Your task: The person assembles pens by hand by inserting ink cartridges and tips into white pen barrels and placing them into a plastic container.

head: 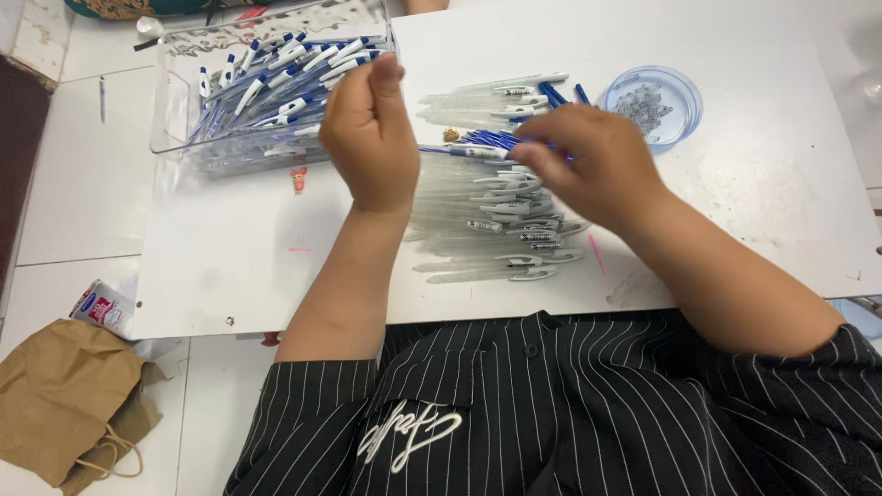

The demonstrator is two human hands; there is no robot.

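While both hands work over a white board [698, 184] on the table, the left hand [369, 138] is raised w/ fingers curled in loosely toward the palm, thumb up; can't tell if it holds anything, nothing shows between the fingers. It hovers just in front of a clear plastic tray [175, 110], which is full of assembled blue-and-white pens [276, 78] lying mostly diagonal. The right hand [593, 165] is down on the board, fingertips pinched together over a small bunch of blue refills [487, 140] that lie approx. horizontal, tips pointing left; the grip looks closed on one or more of them, but motion blur hides exactly which. Under and beside that hand sits a big pile of clear pen barrels [496, 230] w/ clips, stacked roughly parallel, reaching from mid-board toward the person's chest. A second, smaller group of clear barrels [487, 96] lies above the refills, near the tray's right edge. Top right of the board, well apart from the left hand, a round pale-blue lid [684, 101] holds small metal springs [643, 106]. Off the board at lower left, a crumpled brown paper bag [64, 404] lies on the white tiles, w/ a small printed packet [103, 308] just beside it. The person wears a black pinstriped shirt [570, 404].
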